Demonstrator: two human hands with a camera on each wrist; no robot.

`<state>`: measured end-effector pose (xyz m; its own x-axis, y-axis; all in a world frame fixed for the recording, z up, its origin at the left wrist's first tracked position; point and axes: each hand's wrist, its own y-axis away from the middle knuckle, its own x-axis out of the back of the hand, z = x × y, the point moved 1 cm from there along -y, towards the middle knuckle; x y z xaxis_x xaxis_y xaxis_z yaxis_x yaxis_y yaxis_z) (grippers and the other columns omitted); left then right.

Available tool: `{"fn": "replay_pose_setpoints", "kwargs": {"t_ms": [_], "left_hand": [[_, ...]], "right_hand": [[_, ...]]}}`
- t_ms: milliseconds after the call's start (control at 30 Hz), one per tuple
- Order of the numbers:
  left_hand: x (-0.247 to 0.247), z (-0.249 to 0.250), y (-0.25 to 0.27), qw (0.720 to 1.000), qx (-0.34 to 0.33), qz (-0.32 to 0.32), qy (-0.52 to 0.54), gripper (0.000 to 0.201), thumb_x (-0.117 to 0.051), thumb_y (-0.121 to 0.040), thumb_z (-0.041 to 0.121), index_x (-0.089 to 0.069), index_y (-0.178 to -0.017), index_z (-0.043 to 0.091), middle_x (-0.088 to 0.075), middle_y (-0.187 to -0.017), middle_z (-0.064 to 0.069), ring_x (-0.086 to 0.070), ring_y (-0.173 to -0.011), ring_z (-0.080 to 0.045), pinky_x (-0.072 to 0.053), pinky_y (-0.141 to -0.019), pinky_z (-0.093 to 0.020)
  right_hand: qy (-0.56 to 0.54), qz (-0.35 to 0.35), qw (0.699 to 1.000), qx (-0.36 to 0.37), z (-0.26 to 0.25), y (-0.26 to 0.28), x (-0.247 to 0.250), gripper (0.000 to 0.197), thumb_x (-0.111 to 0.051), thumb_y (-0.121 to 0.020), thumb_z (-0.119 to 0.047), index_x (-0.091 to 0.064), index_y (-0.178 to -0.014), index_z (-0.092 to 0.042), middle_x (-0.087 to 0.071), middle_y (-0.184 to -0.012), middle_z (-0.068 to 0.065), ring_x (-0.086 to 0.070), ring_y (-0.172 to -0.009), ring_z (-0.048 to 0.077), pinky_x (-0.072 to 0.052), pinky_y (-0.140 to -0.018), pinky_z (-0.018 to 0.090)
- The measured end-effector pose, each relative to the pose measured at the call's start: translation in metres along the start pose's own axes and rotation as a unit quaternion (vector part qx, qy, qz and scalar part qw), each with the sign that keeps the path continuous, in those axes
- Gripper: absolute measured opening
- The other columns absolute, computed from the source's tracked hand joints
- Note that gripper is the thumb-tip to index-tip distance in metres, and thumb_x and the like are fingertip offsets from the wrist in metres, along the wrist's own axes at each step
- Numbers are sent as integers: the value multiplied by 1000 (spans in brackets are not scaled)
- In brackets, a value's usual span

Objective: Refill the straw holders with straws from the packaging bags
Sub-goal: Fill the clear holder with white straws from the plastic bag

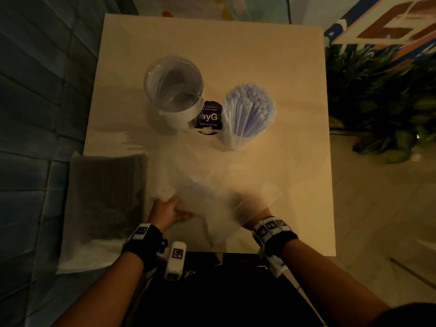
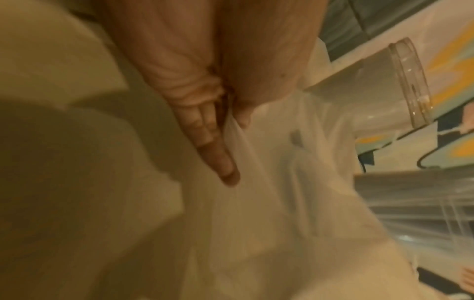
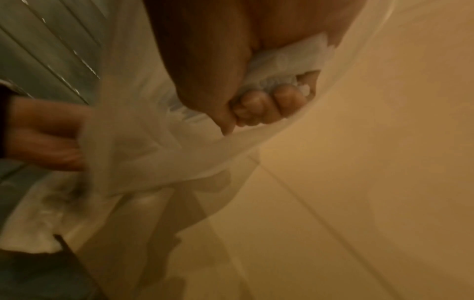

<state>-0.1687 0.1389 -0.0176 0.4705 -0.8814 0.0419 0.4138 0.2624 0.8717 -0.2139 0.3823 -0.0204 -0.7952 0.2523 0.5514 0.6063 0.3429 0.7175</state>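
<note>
A clear, nearly empty packaging bag (image 1: 207,199) is stretched between both hands near the table's front edge. My left hand (image 1: 168,212) pinches one edge of the bag (image 2: 256,162) between thumb and fingers (image 2: 220,158). My right hand (image 1: 247,208) sits inside the bag (image 3: 153,152), its fingers (image 3: 264,105) curled round a bunch of white wrapped straws (image 3: 287,63). Further back stand a holder (image 1: 247,119) packed with white straws and a clear holder (image 1: 174,90) with a few dark straws.
A sealed bag of dark straws (image 1: 103,197) lies at the table's left front corner, overhanging the edge. A small purple sign (image 1: 208,118) stands between the two holders. Green plants (image 1: 382,100) are to the right of the table (image 1: 295,161).
</note>
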Motion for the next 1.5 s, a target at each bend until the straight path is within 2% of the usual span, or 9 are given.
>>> {"fn": "replay_pose_setpoints", "kwargs": {"t_ms": [67, 133, 333, 500, 667, 967, 1233, 1400, 1500], "left_hand": [[0, 3, -5, 999, -19, 31, 20, 25, -47, -101, 9, -55, -123, 0, -63, -113, -28, -67, -80, -34, -58, -47, -35], [0, 5, -10, 997, -23, 58, 35, 28, -47, -101, 9, -54, -126, -2, -61, -118, -30, -65, -83, -34, -58, -47, -35], [5, 11, -15, 996, -16, 74, 40, 28, -45, -100, 6, -51, -127, 9, -56, -127, -24, -58, -109, -43, -58, -47, -36], [7, 9, -15, 996, 3, 71, 45, 22, -44, -100, 7, -42, -121, 13, -54, -126, -29, -63, -84, -43, -58, -46, -36], [1, 9, -16, 995, -4, 84, 61, 21, -45, -99, 5, -45, -120, 8, -54, -126, -30, -61, -93, -46, -58, -46, -36], [-7, 1, -8, 998, 27, 23, -57, 31, -52, -101, 16, -54, -106, -14, -63, -86, -33, -67, -48, -28, -59, -48, -36], [40, 54, 48, 870, -102, -44, -480, 58, -70, -81, 55, -57, -54, 6, -53, -43, -9, -53, -40, -20, -48, -47, -31], [15, 93, 93, 956, -259, -71, -116, 75, -87, -52, 61, -65, -104, 11, -72, -97, -5, -68, -95, -19, -56, -81, -33], [-13, 107, 104, 934, -341, -101, 32, 68, -84, -65, 50, -60, -117, 14, -69, -113, -8, -66, -110, -24, -53, -93, -32]], "right_hand": [[36, 27, 999, 25, 22, 13, -8, 76, -70, -70, -39, -52, -136, -4, -54, -137, 4, -50, -129, 24, -40, -110, 34], [44, 10, 999, 16, 21, 27, 1, 51, -70, -86, -24, -54, -131, -7, -55, -126, -4, -55, -115, 15, -43, -91, 16], [72, 44, 996, 22, 38, 45, 17, 20, -53, -96, -42, -60, -106, -26, -64, -86, 1, -61, -75, 24, -39, -64, 29], [47, 28, 998, -13, 83, 72, 32, 6, -61, -91, -35, -61, -96, -30, -61, -75, -7, -58, -68, 18, -41, -62, 28], [-79, 62, 995, -29, 122, 109, 33, 19, -67, -91, -23, -58, -78, -34, -59, -54, -1, -53, -45, 9, -40, -50, 25], [-249, 199, 947, 45, 41, 111, 58, 27, -71, -89, -17, -55, -75, -34, -57, -58, -6, -51, -48, 4, -35, -48, 17], [-229, 198, 941, 154, -63, 42, 62, 18, -67, -91, -31, -51, -83, -32, -55, -64, -11, -48, -50, 5, -32, -50, 18], [-192, 201, 930, 242, -120, 24, 64, 16, -66, -91, -30, -61, -96, -17, -69, -80, 5, -61, -65, 23, -43, -59, 29], [-130, 187, 929, 292, -141, 19, 58, 18, -65, -90, -31, -60, -98, -17, -69, -78, 8, -62, -65, 30, -40, -58, 30]]}}
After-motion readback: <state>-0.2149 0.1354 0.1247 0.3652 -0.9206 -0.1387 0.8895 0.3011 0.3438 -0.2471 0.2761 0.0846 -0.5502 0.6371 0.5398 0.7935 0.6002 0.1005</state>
